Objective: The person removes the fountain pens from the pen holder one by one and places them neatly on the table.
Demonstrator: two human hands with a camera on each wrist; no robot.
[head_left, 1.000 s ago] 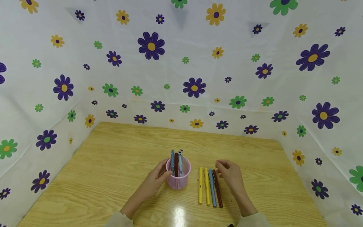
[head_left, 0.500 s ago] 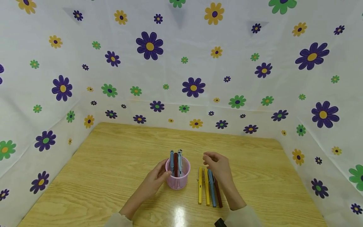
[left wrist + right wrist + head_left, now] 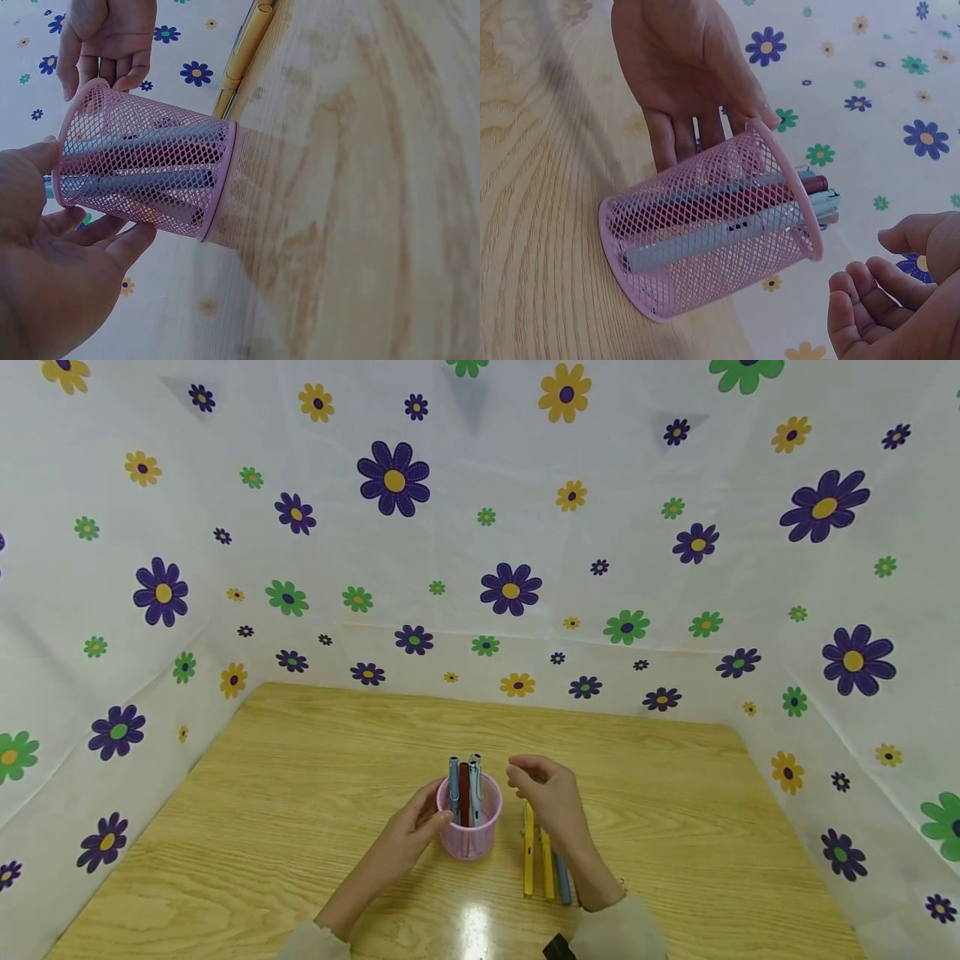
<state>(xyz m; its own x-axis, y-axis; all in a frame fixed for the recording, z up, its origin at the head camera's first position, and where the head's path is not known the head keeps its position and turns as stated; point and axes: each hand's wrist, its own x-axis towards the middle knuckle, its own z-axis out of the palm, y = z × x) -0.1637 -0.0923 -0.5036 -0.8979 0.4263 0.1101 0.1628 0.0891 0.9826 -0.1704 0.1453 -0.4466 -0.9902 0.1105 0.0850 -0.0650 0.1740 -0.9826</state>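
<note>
A pink mesh pen holder (image 3: 468, 843) stands upright on the table, with several pens in it, among them a dark red pen (image 3: 464, 793) and a blue pen (image 3: 453, 777). My left hand (image 3: 408, 831) grips the holder from its left side, thumb at the rim and fingers around the far wall. Just right of the rim hovers my right hand (image 3: 551, 793), fingers loosely bent and nothing between them; the right wrist view shows it apart from the mesh. Beneath it lie two yellow pens (image 3: 528, 860) and another blue pen (image 3: 562, 881), partly covered by the hand and forearm.
The wooden table (image 3: 315, 752) reaches back to a white cloth (image 3: 450, 552) with printed flowers, which also hangs at both sides. A small black object (image 3: 558, 947) shows beside the right sleeve at the bottom edge.
My right hand has moved left, from the right end of the row of pens to beside the holder's rim. The dark red pen lying on the table is now hidden. My left hand stays put.
</note>
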